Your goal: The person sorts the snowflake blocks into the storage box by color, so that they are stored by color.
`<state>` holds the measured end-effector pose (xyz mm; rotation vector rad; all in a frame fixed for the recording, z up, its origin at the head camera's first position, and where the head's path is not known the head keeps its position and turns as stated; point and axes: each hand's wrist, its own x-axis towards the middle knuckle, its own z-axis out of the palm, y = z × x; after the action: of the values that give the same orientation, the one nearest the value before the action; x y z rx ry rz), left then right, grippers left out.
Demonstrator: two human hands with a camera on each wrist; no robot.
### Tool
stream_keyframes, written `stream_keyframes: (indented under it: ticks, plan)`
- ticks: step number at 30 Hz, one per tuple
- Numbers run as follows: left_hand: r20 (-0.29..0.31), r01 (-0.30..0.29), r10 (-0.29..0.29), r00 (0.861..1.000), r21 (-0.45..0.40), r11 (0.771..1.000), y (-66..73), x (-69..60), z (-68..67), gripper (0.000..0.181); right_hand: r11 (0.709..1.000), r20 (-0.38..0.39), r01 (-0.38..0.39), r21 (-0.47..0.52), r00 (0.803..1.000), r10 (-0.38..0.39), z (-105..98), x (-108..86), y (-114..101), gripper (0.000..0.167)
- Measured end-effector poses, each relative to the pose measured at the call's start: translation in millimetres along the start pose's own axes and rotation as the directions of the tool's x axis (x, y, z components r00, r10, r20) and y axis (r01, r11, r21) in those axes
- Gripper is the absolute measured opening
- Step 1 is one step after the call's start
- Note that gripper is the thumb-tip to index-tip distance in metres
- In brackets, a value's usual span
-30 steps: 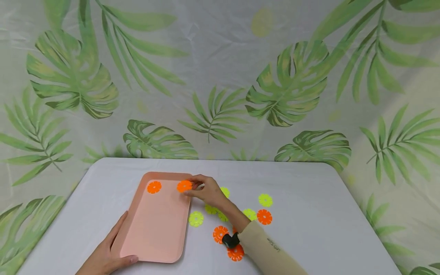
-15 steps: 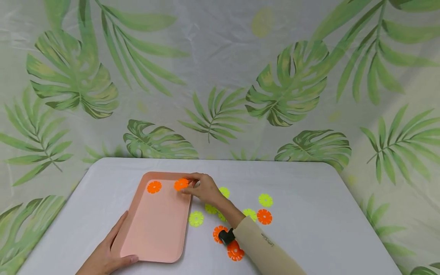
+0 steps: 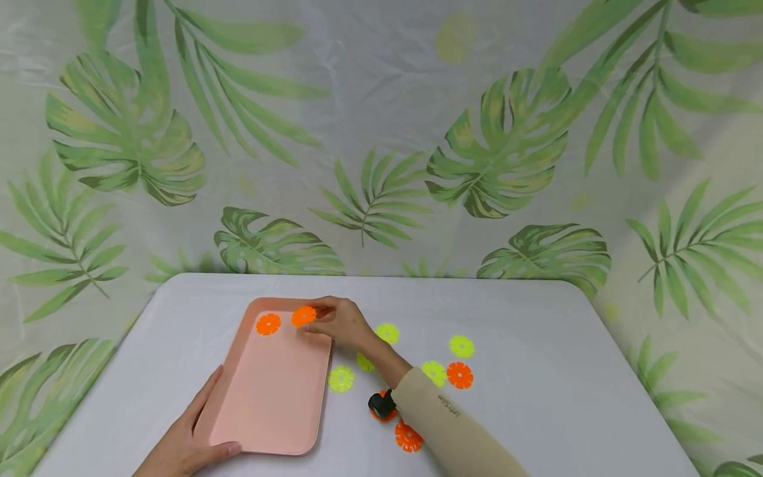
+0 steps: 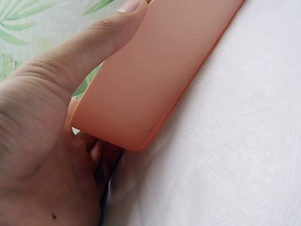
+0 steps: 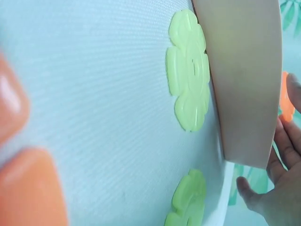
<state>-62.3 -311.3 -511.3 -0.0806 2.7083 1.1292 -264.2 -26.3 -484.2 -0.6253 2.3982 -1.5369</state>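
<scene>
Left hand (image 3: 181, 442) grips a pink rectangular tray (image 3: 268, 384) holding one scalloped orange plastic disc (image 3: 269, 324) as right hand (image 3: 346, 324) pinches another (image 3: 303, 317), lime-green discs (image 3: 341, 379) and orange ones (image 3: 459, 375) remaining outside.

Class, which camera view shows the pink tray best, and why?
The head view: it shows nearly the whole pink tray from above, inside and rim. The left wrist view shows only part of its outer wall, close up; the right wrist view, another part.
</scene>
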Motion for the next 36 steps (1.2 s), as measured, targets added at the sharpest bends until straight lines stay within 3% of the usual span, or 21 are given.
stream_keyframes:
  ticks: [12, 17, 23, 27, 31, 36]
  plan:
    - [0.082, 0.105, -0.105, 0.991, 0.004, 0.994, 5.2, 2.4, -2.2, 0.127, 0.998, -0.032, 0.02, -0.054, 0.999, -0.022, 15, 6.2, 0, 0.051]
    - [0.064, 0.098, -0.1, 0.993, 0.036, 0.995, 5.5, 2.5, -2.2, 0.126, 0.994, -0.054, 0.007, -0.109, 0.998, -0.013, 17, 6.6, -2, 0.051]
    - [0.018, 0.045, -0.046, 0.999, 0.049, 0.998, 1.9, 1.7, -0.9, 0.123, 0.988, -0.054, -0.011, -0.153, 0.999, 0.003, 20, 9.0, -3, 0.051]
    - [0.027, 0.049, -0.05, 0.998, 0.033, 0.998, 1.2, 2.1, -1.1, 0.123, 0.981, -0.066, -0.035, -0.193, 0.998, 0.022, 24, 10.9, -4, 0.051]
    - [0.032, 0.055, -0.055, 0.998, 0.016, 0.998, 0.8, 2.5, -0.5, 0.122, 0.967, -0.086, -0.064, -0.248, 0.995, 0.044, 28, 11.6, -5, 0.051]
    - [-0.002, 0.011, -0.011, 1.0, 0.005, 1.0, -0.7, 0.6, 0.7, 0.123, 0.936, -0.091, -0.058, -0.348, 0.995, 0.028, 33, 11.2, -7, 0.051]
